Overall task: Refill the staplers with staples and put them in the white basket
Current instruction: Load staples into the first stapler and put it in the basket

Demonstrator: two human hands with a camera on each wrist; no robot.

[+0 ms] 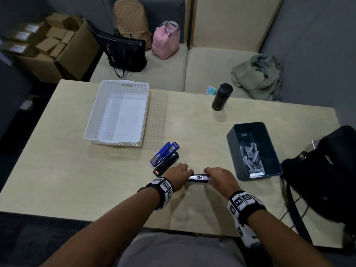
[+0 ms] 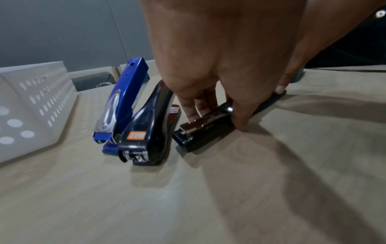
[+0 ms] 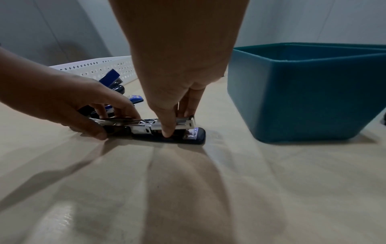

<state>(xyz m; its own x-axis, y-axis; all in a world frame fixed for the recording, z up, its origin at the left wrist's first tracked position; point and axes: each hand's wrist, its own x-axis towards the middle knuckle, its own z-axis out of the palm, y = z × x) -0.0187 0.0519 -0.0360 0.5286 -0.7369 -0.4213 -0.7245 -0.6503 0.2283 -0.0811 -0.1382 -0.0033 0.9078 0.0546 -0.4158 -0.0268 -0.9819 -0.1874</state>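
Observation:
A dark stapler [image 1: 198, 178] lies flat on the table near the front edge, its silver magazine [image 3: 146, 126] exposed on top. My left hand [image 1: 185, 173] grips its rear end [image 2: 200, 132], thumb on the near side and fingers on the far side. My right hand [image 3: 177, 123] pinches the front of the magazine from above. A blue stapler [image 1: 165, 154] and a black stapler with an orange label [image 2: 146, 128] lie side by side just left of my left hand. The white basket [image 1: 117, 112] stands empty at the back left.
A dark teal bin [image 1: 252, 151] holding several loose staple strips [image 1: 251, 158] stands right of my right hand. A black bottle [image 1: 221, 97] is at the back of the table. A black bag [image 1: 327, 180] sits on the right edge.

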